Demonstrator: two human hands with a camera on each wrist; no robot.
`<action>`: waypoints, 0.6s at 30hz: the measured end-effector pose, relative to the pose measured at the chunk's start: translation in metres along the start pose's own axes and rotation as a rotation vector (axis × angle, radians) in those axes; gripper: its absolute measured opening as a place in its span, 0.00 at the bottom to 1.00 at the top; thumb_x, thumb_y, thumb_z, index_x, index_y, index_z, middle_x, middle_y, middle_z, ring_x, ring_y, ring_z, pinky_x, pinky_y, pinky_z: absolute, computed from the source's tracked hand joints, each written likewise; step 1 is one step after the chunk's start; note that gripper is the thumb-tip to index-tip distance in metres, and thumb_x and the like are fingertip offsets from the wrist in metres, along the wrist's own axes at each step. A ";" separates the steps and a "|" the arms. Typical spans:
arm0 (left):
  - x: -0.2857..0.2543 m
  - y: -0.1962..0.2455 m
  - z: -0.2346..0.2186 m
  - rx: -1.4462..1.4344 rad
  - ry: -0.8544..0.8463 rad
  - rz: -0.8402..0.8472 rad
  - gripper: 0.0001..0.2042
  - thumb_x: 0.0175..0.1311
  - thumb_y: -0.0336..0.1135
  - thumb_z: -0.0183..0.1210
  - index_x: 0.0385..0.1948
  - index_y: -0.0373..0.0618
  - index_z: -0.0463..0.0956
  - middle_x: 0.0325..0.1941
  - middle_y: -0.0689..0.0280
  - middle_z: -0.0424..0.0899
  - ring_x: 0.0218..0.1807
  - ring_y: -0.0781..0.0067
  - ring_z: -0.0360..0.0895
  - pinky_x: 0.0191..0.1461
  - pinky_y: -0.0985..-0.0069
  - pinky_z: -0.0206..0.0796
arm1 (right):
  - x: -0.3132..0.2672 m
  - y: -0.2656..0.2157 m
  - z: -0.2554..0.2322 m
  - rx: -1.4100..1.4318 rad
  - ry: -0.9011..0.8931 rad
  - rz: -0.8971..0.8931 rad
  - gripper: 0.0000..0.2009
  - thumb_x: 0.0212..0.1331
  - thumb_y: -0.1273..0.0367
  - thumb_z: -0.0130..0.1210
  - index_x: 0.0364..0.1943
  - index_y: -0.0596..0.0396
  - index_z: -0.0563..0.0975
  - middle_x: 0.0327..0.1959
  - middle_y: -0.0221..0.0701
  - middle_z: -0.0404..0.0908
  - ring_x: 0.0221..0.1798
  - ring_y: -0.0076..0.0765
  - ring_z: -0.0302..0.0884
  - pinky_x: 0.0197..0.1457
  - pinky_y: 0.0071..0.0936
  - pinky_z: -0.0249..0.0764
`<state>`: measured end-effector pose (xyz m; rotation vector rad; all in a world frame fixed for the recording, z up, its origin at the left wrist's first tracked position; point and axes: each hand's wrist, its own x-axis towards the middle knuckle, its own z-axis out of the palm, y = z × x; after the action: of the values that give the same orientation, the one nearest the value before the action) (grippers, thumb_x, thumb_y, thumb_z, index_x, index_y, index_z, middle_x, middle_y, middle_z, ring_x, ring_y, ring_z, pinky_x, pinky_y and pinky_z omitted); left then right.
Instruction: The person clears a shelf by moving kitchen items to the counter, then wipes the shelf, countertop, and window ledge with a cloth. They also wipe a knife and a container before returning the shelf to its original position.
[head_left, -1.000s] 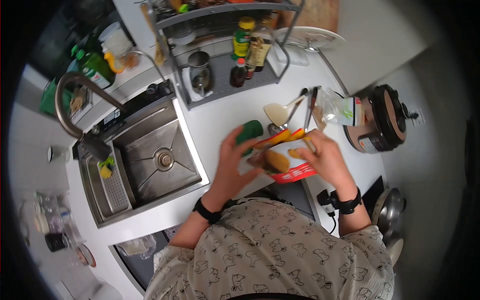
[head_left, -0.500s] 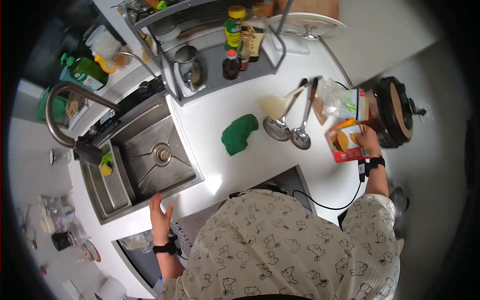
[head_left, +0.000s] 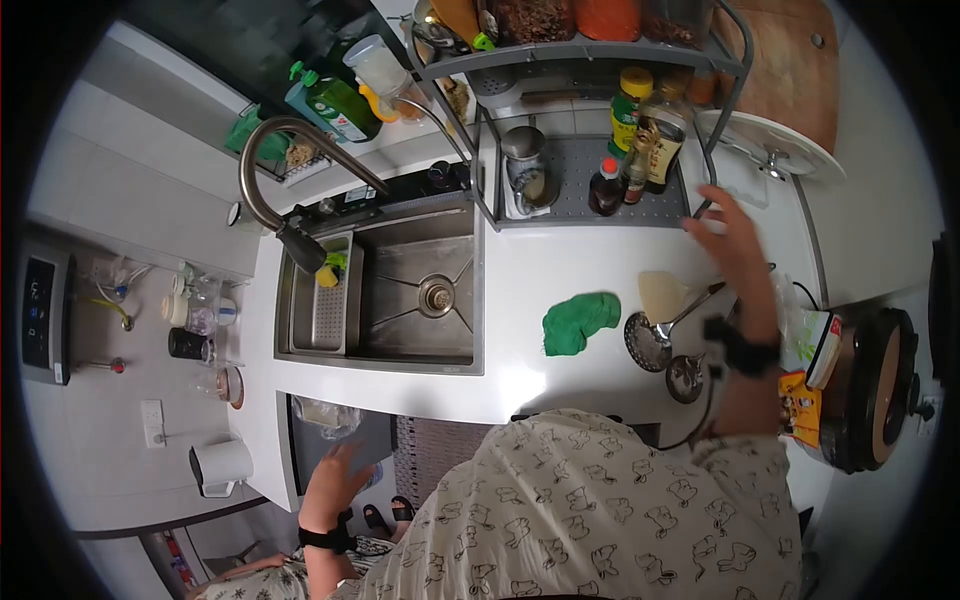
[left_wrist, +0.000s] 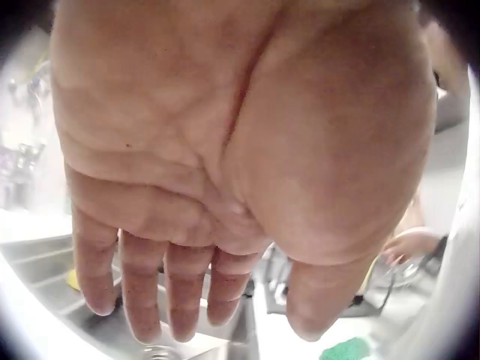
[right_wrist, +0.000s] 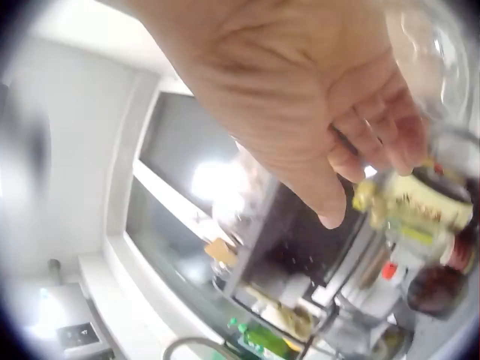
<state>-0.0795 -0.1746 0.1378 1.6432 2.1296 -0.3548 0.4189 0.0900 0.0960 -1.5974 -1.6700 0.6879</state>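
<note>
My right hand (head_left: 735, 250) is raised over the back right of the counter, fingers apart and holding nothing, near the grey rack's right post. Sauce bottles with a cream-labelled bottle (head_left: 664, 150) among them stand on the rack's lower shelf, close beyond the fingertips in the right wrist view. My left hand (head_left: 332, 488) hangs low at my left side, palm bare and fingers extended in the left wrist view. A red and yellow food packet (head_left: 800, 408) lies at the right, against the brown electric cooker (head_left: 880, 385). A crumpled green cloth (head_left: 580, 323) lies mid-counter.
A white spatula (head_left: 660, 295), a skimmer (head_left: 646, 345) and a ladle (head_left: 686, 380) lie below my right forearm. The steel sink (head_left: 415, 340) is at the left under a curved faucet (head_left: 255, 180). A glass lid (head_left: 775, 165) leans behind the rack (head_left: 600, 215).
The packet went from between both hands to the right hand, then down beside the cooker, where it was let go. The right hand rose toward the rack; the left dropped to my side. The view swung left.
</note>
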 end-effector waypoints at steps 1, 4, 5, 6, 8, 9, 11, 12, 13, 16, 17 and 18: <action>0.005 0.026 -0.015 -0.124 0.031 0.136 0.23 0.51 0.39 0.61 0.48 0.39 0.69 0.47 0.51 0.75 0.49 0.51 0.71 0.50 0.65 0.65 | 0.026 0.007 0.027 0.036 -0.051 -0.022 0.25 0.48 0.67 0.60 0.52 0.56 0.68 0.51 0.39 0.71 0.48 0.40 0.72 0.47 0.28 0.71; 0.016 0.079 -0.039 -0.312 0.035 0.332 0.22 0.53 0.39 0.59 0.48 0.39 0.68 0.46 0.51 0.74 0.50 0.51 0.71 0.50 0.65 0.65 | 0.082 0.036 0.102 -0.306 -0.030 -0.144 0.29 0.46 0.66 0.61 0.55 0.55 0.64 0.54 0.40 0.68 0.51 0.46 0.71 0.52 0.34 0.69; 0.021 0.089 -0.040 -0.376 -0.001 0.406 0.22 0.54 0.39 0.59 0.48 0.39 0.68 0.46 0.51 0.74 0.50 0.51 0.70 0.50 0.65 0.65 | 0.090 0.034 0.111 -0.306 -0.032 -0.149 0.29 0.46 0.66 0.61 0.55 0.55 0.64 0.54 0.40 0.68 0.51 0.46 0.71 0.52 0.34 0.69; 0.027 0.094 -0.037 -0.380 -0.002 0.405 0.22 0.54 0.39 0.59 0.48 0.39 0.68 0.46 0.51 0.74 0.50 0.51 0.70 0.50 0.65 0.65 | 0.093 0.030 0.119 -0.354 -0.073 -0.092 0.30 0.46 0.66 0.61 0.56 0.54 0.62 0.55 0.41 0.67 0.52 0.47 0.70 0.53 0.35 0.69; 0.045 0.097 -0.024 -0.355 -0.015 0.466 0.21 0.54 0.40 0.58 0.48 0.40 0.69 0.46 0.52 0.74 0.50 0.51 0.70 0.50 0.65 0.65 | 0.094 0.021 0.128 -0.435 -0.098 -0.024 0.31 0.47 0.67 0.60 0.56 0.54 0.61 0.54 0.41 0.68 0.51 0.48 0.71 0.52 0.37 0.70; 0.053 0.096 -0.017 -0.359 -0.024 0.473 0.21 0.54 0.40 0.58 0.48 0.40 0.69 0.46 0.52 0.74 0.50 0.51 0.70 0.50 0.65 0.65 | 0.096 0.022 0.131 -0.444 -0.099 -0.016 0.31 0.47 0.67 0.60 0.56 0.54 0.61 0.54 0.41 0.68 0.51 0.48 0.71 0.52 0.37 0.70; 0.068 0.093 -0.001 -0.270 -0.036 0.487 0.21 0.54 0.40 0.58 0.49 0.41 0.68 0.47 0.53 0.74 0.50 0.51 0.71 0.50 0.65 0.66 | 0.102 0.025 0.135 -0.474 -0.059 -0.001 0.24 0.47 0.68 0.60 0.49 0.56 0.66 0.48 0.41 0.71 0.48 0.49 0.72 0.49 0.37 0.71; 0.075 0.093 0.005 -0.298 -0.042 0.530 0.21 0.54 0.40 0.58 0.49 0.41 0.68 0.47 0.53 0.74 0.49 0.51 0.71 0.50 0.64 0.66 | 0.105 0.024 0.135 -0.494 -0.066 0.004 0.24 0.47 0.68 0.60 0.49 0.56 0.66 0.48 0.41 0.71 0.48 0.49 0.72 0.49 0.37 0.71; 0.081 0.095 0.008 -0.316 -0.054 0.536 0.21 0.54 0.40 0.58 0.49 0.41 0.68 0.47 0.53 0.74 0.49 0.51 0.71 0.50 0.64 0.66 | 0.107 0.022 0.135 -0.523 -0.078 -0.021 0.20 0.46 0.68 0.59 0.45 0.56 0.67 0.45 0.42 0.72 0.46 0.49 0.73 0.48 0.37 0.72; 0.102 0.105 0.008 -0.327 -0.066 0.648 0.22 0.53 0.38 0.58 0.50 0.42 0.68 0.48 0.54 0.74 0.48 0.51 0.72 0.50 0.66 0.66 | 0.109 0.015 0.134 -0.576 -0.116 -0.070 0.16 0.46 0.70 0.59 0.40 0.57 0.70 0.40 0.42 0.74 0.44 0.50 0.74 0.45 0.37 0.72; 0.109 0.107 0.009 -0.335 -0.067 0.659 0.22 0.53 0.38 0.58 0.50 0.42 0.68 0.48 0.54 0.74 0.48 0.51 0.72 0.50 0.66 0.66 | 0.110 0.012 0.132 -0.583 -0.136 -0.095 0.15 0.45 0.71 0.58 0.38 0.58 0.70 0.39 0.43 0.74 0.43 0.50 0.74 0.45 0.37 0.72; 0.117 0.109 0.010 -0.309 -0.066 0.715 0.21 0.53 0.38 0.58 0.50 0.42 0.68 0.48 0.54 0.73 0.48 0.51 0.72 0.50 0.66 0.66 | 0.107 0.010 0.129 -0.595 -0.132 -0.090 0.15 0.45 0.71 0.58 0.38 0.58 0.70 0.39 0.43 0.74 0.43 0.50 0.74 0.45 0.37 0.72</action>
<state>0.0028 -0.0506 0.0790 2.0113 1.3319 0.1357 0.3248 0.2097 0.0248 -1.8849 -2.1657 0.2585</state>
